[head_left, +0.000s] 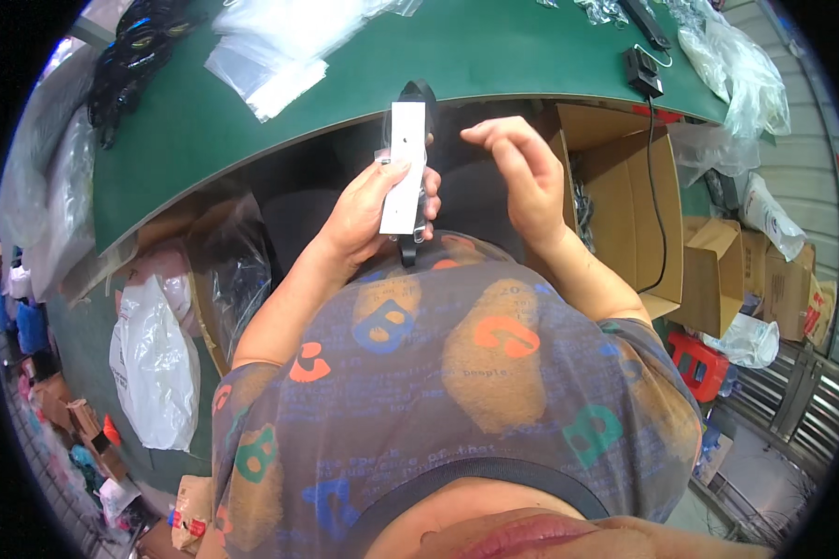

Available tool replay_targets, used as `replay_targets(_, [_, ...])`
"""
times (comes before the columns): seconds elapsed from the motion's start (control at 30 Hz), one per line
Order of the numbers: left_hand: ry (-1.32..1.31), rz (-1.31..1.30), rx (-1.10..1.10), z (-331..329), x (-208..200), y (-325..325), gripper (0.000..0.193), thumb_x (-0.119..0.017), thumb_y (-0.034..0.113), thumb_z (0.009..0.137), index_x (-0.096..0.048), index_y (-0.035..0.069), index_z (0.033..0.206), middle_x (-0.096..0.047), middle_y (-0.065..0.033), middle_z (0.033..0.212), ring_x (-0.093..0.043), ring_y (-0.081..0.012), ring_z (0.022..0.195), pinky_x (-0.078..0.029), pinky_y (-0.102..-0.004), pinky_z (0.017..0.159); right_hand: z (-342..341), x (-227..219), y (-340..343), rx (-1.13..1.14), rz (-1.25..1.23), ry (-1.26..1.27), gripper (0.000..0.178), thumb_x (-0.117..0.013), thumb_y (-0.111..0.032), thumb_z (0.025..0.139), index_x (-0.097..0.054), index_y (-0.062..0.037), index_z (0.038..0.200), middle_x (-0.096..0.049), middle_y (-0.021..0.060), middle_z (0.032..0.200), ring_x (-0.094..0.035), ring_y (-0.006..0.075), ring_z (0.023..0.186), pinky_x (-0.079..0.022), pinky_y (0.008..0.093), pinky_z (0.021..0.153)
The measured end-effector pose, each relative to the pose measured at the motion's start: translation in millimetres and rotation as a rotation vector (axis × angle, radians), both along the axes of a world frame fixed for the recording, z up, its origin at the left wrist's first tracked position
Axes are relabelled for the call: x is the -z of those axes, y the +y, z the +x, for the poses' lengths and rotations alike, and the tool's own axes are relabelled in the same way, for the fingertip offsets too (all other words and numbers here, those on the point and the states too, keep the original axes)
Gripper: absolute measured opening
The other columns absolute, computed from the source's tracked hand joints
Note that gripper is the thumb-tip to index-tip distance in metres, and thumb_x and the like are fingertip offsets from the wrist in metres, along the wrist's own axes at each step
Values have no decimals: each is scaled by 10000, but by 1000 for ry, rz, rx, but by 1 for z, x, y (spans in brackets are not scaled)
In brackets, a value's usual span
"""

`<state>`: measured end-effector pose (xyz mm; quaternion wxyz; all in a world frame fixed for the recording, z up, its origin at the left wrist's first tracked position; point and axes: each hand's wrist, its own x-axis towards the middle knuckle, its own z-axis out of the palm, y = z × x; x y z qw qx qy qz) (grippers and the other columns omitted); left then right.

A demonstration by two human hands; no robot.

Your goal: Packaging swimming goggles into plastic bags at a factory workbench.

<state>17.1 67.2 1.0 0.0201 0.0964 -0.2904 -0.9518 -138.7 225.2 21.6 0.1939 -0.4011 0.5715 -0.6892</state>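
My left hand (368,200) is closed round a long white card strip (403,177), its thumb pressed on the front. Behind the card a black strap (419,90) loops out at the top, and its end hangs below the card. Bits of clear plastic show along the card's edges. To the right, my right hand (529,177) is raised with nothing visible in it. Its fingers are bent toward the card, and the thumb is apart from the fingertips.
A green table (364,70) curves ahead, bearing clear plastic bags (270,51), a black adapter (642,72) with a hanging cable, and crumpled film. An open cardboard box (629,200) stands right of my right arm. At left hangs a white bag (154,363); a red stool (697,366) is lower right.
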Motion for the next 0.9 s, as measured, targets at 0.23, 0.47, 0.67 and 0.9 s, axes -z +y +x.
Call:
replay_targets(0.23, [72,9,86,3,-31,-5,512,-474,253,1061,-342,22,1498,-611,-131,995,-667,-214,786,-609,-354,601,20,51,-12,-799,11,-1157,448,-664,-373,966,-557,-62,1271,-676,102,1112,-665,265,1024,-498,484,985])
replay_targets(0.47, [-95,-506,-277,14,-8,-37,314,-499,265,1055,-431,45,1267,-617,-93,1005,-664,-174,795,-606,-335,625,-24,-23,5,-617,11,-830,416,-773,-234,810,-564,-21,1101,-564,34,815,-649,247,857,-549,553,949])
replay_targets(0.67, [-81,-591,-198,0,8,4,379,-525,227,1055,-412,70,1382,-628,-72,948,-659,-163,767,-579,-307,662,-38,-71,-37,-322,-169,-105,441,-671,-12,938,-547,19,1360,-672,102,1078,-676,218,1024,-543,374,945])
replay_targets(0.9, [-15,-439,-42,-4,-13,20,362,-518,313,1069,-429,94,1344,-603,-82,1033,-650,-167,848,-575,-310,695,-41,-25,-73,235,-147,518,426,-792,-173,899,-622,18,1239,-602,11,860,-536,96,733,-451,234,642])
